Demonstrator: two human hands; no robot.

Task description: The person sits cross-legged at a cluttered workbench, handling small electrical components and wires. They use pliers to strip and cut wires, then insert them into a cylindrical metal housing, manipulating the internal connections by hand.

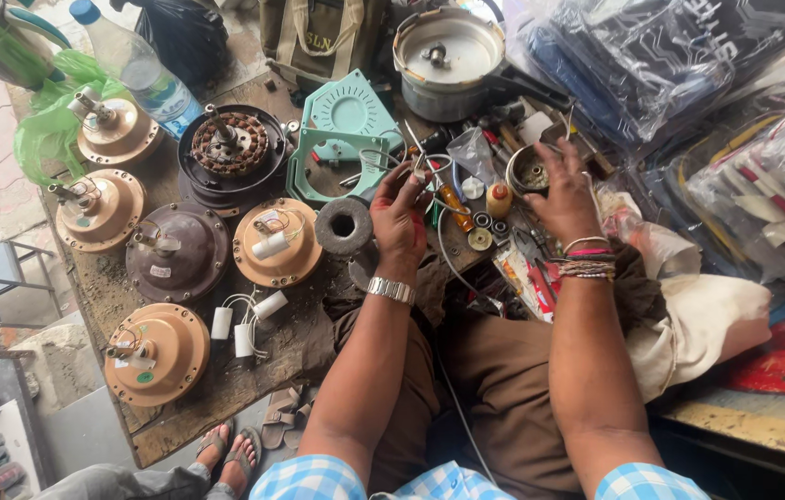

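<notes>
The left hand pinches thin white wires between closed fingers, above the cluttered tabletop. The right hand, fingers spread open and holding nothing, reaches over a small round tin just beside the wires.

Left hand pinched, right hand spread

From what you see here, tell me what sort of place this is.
Probably a small repair stall for ceiling fans: fan motor housings crowd the worn workbench, a bare motor winding lies open, and loose capacitors sit among them.
</notes>
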